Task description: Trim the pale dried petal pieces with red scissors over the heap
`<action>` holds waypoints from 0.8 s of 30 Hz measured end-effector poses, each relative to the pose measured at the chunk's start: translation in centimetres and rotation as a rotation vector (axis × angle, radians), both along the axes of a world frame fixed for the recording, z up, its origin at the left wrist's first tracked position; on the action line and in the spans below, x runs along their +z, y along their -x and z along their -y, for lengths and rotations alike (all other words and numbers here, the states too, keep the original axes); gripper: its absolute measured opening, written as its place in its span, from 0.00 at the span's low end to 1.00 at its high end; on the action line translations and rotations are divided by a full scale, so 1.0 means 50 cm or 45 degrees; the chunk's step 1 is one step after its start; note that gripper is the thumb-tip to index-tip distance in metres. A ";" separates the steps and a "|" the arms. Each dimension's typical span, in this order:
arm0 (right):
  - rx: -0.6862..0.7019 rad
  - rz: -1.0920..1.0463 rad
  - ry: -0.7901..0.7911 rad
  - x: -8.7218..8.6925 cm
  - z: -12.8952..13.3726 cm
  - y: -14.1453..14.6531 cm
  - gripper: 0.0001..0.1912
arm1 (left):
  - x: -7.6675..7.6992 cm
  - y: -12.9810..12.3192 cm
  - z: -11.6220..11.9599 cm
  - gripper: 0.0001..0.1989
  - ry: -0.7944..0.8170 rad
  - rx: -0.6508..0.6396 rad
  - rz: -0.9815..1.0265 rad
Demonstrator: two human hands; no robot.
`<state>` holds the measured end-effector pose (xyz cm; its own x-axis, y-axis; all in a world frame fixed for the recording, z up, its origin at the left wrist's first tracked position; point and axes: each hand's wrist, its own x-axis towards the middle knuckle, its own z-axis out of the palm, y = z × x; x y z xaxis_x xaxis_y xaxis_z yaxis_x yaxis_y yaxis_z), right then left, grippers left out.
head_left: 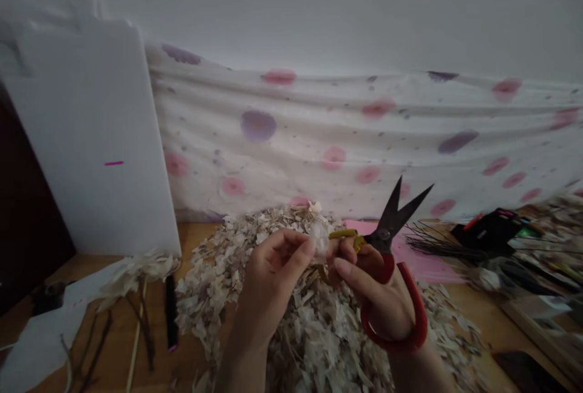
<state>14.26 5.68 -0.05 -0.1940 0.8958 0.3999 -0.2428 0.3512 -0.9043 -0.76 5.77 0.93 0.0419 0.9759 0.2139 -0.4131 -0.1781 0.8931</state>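
My left hand (273, 277) pinches a pale, translucent petal-like piece (319, 238) between thumb and fingers. My right hand (376, 293) grips a pair of red-handled scissors (387, 235), with a finger through the large red loop. The dark blades stand open, pointing up and to the right, and touch nothing. A short yellow-green stem (342, 234) runs from the pale piece toward the scissors' pivot, close to my right fingers. Below both hands spreads a large heap of pale, dry flakes like husk (314, 344).
A white board (82, 138) leans at the left against a wall hung with spotted cloth (319, 138). The wooden table (198, 244) holds a black marker (171, 314), dark thin twigs (437, 244), pink paper (421, 262) and a black bag (489, 229).
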 end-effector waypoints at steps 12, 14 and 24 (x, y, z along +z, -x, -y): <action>-0.046 0.730 -0.288 -0.028 0.022 0.007 0.42 | -0.013 0.015 -0.008 0.12 -0.052 0.205 0.305; -0.104 0.783 -0.349 -0.019 0.027 0.022 0.44 | -0.012 0.012 -0.005 0.12 -0.057 0.214 0.266; -0.144 0.899 -0.337 0.000 0.034 0.025 0.41 | 0.003 0.020 0.005 0.09 -0.065 0.159 0.054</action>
